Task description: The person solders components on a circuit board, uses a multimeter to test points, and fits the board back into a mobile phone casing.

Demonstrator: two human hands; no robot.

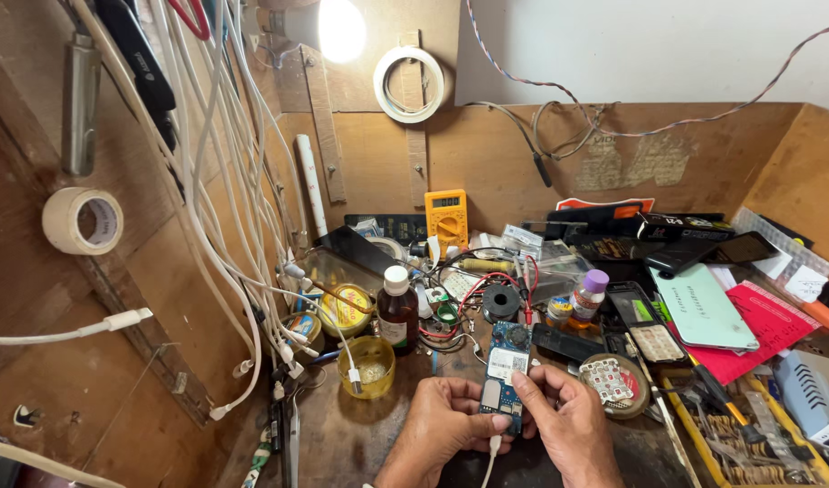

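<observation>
Circuit board (504,380) sits between both hands — left hand (442,423) and right hand (568,425) clamped on its edges.

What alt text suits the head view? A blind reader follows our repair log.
Two hands, left hand and right hand, hold a blue circuit board with a white cable at its lower end, above a cluttered wooden bench. A brown bottle and yellow multimeter stand behind.
</observation>
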